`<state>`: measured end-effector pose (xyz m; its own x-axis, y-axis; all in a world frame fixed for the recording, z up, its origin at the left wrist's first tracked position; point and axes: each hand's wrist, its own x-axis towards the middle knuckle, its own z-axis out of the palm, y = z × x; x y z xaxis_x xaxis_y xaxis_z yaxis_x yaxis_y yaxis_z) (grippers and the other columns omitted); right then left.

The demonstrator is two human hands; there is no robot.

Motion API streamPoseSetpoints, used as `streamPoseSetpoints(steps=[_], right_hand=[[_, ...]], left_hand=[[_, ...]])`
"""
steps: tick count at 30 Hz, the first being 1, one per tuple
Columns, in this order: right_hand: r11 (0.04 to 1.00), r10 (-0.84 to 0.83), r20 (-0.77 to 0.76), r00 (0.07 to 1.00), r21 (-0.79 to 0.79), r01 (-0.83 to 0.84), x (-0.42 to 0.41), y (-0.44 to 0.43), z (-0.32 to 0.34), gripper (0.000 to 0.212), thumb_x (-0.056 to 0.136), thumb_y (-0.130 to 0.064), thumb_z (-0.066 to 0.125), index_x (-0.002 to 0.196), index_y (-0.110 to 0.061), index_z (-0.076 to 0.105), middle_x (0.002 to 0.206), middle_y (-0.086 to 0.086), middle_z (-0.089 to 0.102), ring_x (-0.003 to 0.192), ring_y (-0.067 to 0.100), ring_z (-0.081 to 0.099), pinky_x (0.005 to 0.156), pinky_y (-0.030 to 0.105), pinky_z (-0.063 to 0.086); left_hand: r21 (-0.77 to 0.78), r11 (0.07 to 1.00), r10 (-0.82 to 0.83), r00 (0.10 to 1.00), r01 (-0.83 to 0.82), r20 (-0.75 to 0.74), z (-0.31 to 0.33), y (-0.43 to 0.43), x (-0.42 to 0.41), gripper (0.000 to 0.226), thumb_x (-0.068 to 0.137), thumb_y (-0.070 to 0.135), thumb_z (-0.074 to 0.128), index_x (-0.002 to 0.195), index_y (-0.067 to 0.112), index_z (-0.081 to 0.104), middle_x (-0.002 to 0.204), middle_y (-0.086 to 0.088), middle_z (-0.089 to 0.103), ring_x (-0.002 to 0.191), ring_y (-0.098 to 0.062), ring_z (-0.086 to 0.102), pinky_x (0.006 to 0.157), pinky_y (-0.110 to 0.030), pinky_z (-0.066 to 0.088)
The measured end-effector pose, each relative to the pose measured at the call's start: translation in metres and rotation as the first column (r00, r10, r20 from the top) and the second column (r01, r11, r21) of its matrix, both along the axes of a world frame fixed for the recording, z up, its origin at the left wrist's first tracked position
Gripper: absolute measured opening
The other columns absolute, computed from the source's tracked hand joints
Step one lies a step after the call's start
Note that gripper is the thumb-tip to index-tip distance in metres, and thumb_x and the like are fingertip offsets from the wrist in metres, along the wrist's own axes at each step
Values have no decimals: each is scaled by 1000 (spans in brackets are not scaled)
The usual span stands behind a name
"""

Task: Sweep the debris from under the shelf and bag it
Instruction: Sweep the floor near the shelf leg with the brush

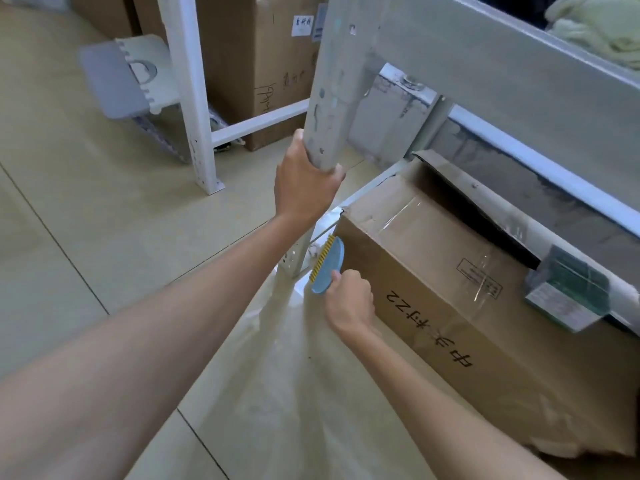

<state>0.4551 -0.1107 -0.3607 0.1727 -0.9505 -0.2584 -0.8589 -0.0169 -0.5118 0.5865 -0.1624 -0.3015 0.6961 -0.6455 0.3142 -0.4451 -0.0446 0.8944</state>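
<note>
Your left hand (304,181) is wrapped around the grey upright post (337,81) of the shelf, and I think you hold it to keep your balance while you bend down. Your right hand (349,301) is closed on a small blue brush (327,266) with yellow bristles. Its head sits at the corner of the cardboard box (450,282), near the foot of the post, where the low gap under the shelf begins. A thin clear bag (294,375) lies spread on the floor below your arms, close to the brush, probably so the sweepings can go straight into it. Only small specks show on the bag; I cannot make out any debris under the shelf from here.
</note>
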Motion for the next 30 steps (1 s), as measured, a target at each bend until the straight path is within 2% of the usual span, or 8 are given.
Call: streamPoseSetpoints(steps=[2,6,10,13,15,21,25,30], right_hand=[[1000,-5,6,1000,9,4,2,-2,-3,33,103,-29,31,109,-7,55,110,10,58,104,32,55,82,37,41],[1000,-8,15,1000,23,8,8,-8,-6,32,103,-29,33,103,-6,55,109,11,57,103,33,55,81,37,41],[997,-25,72,997,75,20,17,-12,-8,32,103,-28,35,74,-15,41,98,11,57,95,32,55,77,36,41],[995,-32,104,994,100,21,25,-11,-9,37,102,-25,35,66,-20,33,84,3,48,90,30,53,73,33,39],[993,-57,118,991,111,44,29,-11,-9,35,100,-21,37,65,-19,34,88,8,51,94,33,56,72,31,38],[984,-155,127,980,104,142,40,-14,1,11,84,-11,43,75,-7,49,81,7,50,77,32,47,67,29,38],[982,-156,137,978,126,139,49,-22,6,14,88,-13,40,81,-6,50,86,8,50,84,33,51,68,30,39],[976,-166,140,976,167,142,61,-32,-1,23,93,-12,39,70,-10,41,95,12,53,84,32,50,67,31,40]], left_hand=[[-13,1000,26,1000,-26,15,-4,0,-1,40,74,25,73,96,17,41,81,3,47,75,-19,47,52,-20,36],[-27,999,33,999,-33,-7,-9,-2,-3,40,75,27,72,98,16,40,75,9,40,73,-17,45,52,-22,35],[-47,999,9,1000,-9,-6,-11,-4,-5,51,78,28,74,116,10,46,94,4,47,86,-13,49,55,-11,38],[-66,998,1,1000,-1,-12,-13,-4,-4,53,79,28,74,119,10,45,97,3,49,88,-13,50,55,-7,39],[-70,998,1,1000,-2,-7,-13,-5,-4,53,79,29,75,119,10,45,99,1,51,88,-13,51,55,-5,39],[-102,995,3,1000,-5,-16,-12,-4,-5,43,77,21,74,106,10,44,90,1,45,78,-16,45,50,0,37],[-93,995,27,1000,-26,10,-16,-7,-3,45,75,25,73,99,20,35,79,6,40,71,-16,44,47,-10,32],[-82,995,53,999,-53,2,-17,-10,-2,43,74,28,72,101,14,41,78,5,42,74,-23,50,51,-29,47]])
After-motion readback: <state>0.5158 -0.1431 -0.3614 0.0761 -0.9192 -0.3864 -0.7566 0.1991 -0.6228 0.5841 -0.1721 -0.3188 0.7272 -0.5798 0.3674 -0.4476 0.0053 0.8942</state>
